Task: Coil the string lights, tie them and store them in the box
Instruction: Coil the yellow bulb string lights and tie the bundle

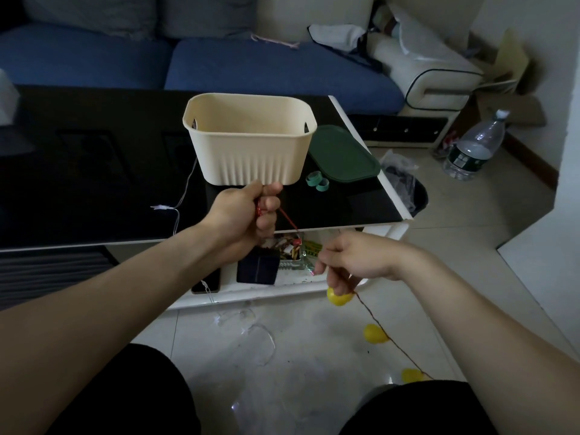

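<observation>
The string lights are a thin reddish wire (pixel 381 327) with yellow bulbs (pixel 375 334). My left hand (pixel 248 215) grips one end of the wire in a fist, just in front of the cream ribbed box (pixel 251 152) on the black table. A dark solar panel (pixel 258 265) hangs below that fist. From the fist the wire runs to my right hand (pixel 354 262), which pinches it, with a yellow bulb (pixel 339 298) under the fingers. The rest of the wire trails down to my right over the floor.
A green lid (pixel 343 155) and two green tape rolls (pixel 317 181) lie right of the box. A clear wire strand (pixel 179 211) lies on the table (pixel 94 183) and floor. A sofa stands behind, with a water bottle (pixel 477 146) and a bin (pixel 408 186) at right.
</observation>
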Demonstrator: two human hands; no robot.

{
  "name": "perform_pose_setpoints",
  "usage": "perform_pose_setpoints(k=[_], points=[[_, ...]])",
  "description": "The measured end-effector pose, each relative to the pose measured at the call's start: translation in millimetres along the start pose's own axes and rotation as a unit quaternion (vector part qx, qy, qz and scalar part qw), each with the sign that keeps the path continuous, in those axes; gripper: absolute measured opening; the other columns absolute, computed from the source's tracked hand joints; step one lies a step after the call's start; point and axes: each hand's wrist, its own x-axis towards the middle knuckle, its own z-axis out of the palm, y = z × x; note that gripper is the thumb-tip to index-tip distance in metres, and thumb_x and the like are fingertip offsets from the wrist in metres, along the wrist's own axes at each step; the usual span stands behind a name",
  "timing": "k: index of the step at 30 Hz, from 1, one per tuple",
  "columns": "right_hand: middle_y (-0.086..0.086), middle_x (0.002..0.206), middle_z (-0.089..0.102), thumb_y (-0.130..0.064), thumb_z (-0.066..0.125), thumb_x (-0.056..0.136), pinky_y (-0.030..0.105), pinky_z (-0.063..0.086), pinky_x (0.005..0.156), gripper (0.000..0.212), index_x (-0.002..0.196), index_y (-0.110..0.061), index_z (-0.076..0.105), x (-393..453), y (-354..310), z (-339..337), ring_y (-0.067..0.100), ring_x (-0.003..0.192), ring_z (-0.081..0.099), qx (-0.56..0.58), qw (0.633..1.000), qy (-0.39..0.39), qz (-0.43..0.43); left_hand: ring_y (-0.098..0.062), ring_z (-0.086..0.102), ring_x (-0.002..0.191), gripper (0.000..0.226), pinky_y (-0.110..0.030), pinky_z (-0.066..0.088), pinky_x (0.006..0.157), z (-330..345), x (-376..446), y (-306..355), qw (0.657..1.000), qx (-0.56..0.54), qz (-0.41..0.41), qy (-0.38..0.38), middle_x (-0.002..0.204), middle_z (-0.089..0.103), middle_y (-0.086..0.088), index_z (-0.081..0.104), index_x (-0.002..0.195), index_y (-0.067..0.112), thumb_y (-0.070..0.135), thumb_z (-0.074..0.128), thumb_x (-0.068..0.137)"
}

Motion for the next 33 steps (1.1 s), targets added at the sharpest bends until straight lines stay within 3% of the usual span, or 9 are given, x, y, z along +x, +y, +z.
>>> perform_pose_setpoints(k=[3,5,8,12,15,18,22,27,33], points=[[0.003,0.071,0.064,-0.023,0.039,0.108,0.023,0.051,0.054,0.031,0.097,-0.008,0.064,3.3,-16.3,19.3,0.013,0.053,0.06,-0.06,0.998,-0.01,-0.019,-0.012,0.056,0.042,0.038,-0.02,0.045,0.041,2.9,1.6,-2.9,0.999,-0.012,0.002,0.043,0.061,0.066,-0.003,0.053,0.108,0.001,0.027,0.026,0.109],[-0.001,0.073,0.065,-0.027,0.041,0.107,0.022,0.047,0.053,0.03,0.095,-0.017,0.066,3.4,-28.3,29.2,0.011,0.055,0.057,-0.129,0.99,-0.014,-0.05,-0.025,0.074,0.068,0.033,-0.028,0.061,0.062,4.9,1.6,-3.7,0.999,-0.027,0.0,0.032,0.085,0.074,-0.018,0.048,0.108,-0.003,0.023,0.027,0.109],[-0.008,0.07,0.066,-0.031,0.05,0.103,0.023,0.045,0.057,0.026,0.089,-0.023,0.07,3.6,-38.7,37.2,0.005,0.06,0.057,-0.167,0.978,-0.001,-0.121,-0.037,0.07,0.099,0.04,-0.041,0.058,0.086,3.9,1.5,-4.1,0.999,0.023,-0.037,-0.012,0.114,0.066,-0.032,0.049,0.115,-0.012,0.024,0.032,0.107],[-0.01,0.068,0.063,-0.026,0.063,0.096,0.03,0.047,0.061,0.026,0.072,-0.018,0.07,2.4,-45.8,33.7,0.001,0.06,0.055,-0.122,0.969,0.068,-0.206,-0.021,0.063,0.062,0.056,-0.027,0.051,0.057,0.1,-6.1,-10.1,0.976,0.142,-0.124,-0.105,0.076,0.067,-0.012,0.055,0.086,-0.002,0.044,0.029,0.104],[-0.007,0.062,0.068,-0.021,0.069,0.092,0.026,0.046,0.058,0.023,0.069,-0.019,0.071,-0.3,-42.0,20.9,0.002,0.053,0.058,-0.094,0.969,0.1,-0.205,-0.026,0.066,0.067,0.068,-0.027,0.05,0.055,-0.2,-8.6,-15.0,0.937,0.243,-0.152,-0.199,0.088,0.069,-0.018,0.061,0.106,0.0,0.051,0.016,0.103],[-0.004,0.061,0.069,-0.031,0.086,0.076,0.034,0.05,0.057,0.019,0.071,-0.018,0.073,-1.2,-34.6,7.8,0.005,0.054,0.06,-0.063,0.967,0.133,-0.206,-0.02,0.057,0.045,0.064,-0.024,0.031,0.043,2.9,-11.4,-13.7,0.904,0.325,-0.137,-0.24,0.085,0.069,-0.02,0.057,0.119,0.008,0.051,0.011,0.104],[-0.005,0.054,0.061,-0.039,0.091,0.066,0.018,0.039,0.052,0.039,0.057,-0.016,0.061,1.0,-24.5,-4.8,0.003,0.05,0.051,-0.058,0.969,0.152,-0.185,-0.008,0.03,0.029,0.067,-0.039,0.012,0.056,3.3,-12.1,-9.3,0.884,0.34,-0.137,-0.29,0.049,0.055,-0.001,0.054,0.101,-0.008,0.054,0.03,0.1],[-0.008,0.054,0.06,-0.019,0.087,0.075,0.016,0.041,0.054,0.03,0.059,-0.014,0.062,4.2,-15.9,-13.0,-0.001,0.05,0.051,-0.038,0.973,0.139,-0.181,-0.015,0.023,0.043,0.056,-0.045,0.009,0.061,-2.0,-11.6,-11.6,0.867,0.376,-0.15,-0.291,0.054,0.044,-0.005,0.07,0.102,0.002,0.053,0.05,0.094],[0.018,0.073,0.069,-0.022,0.085,0.071,0.029,0.052,0.059,0.032,0.091,-0.005,0.067,-3.6,-6.8,-24.5,0.02,0.056,0.063,0.109,0.979,0.055,-0.162,-0.008,0.023,0.033,0.042,-0.026,0.01,0.039,-7.4,-13.1,-5.8,0.894,0.284,-0.154,-0.312,0.043,0.032,0.002,0.061,0.088,0.004,0.036,0.039,0.102]])
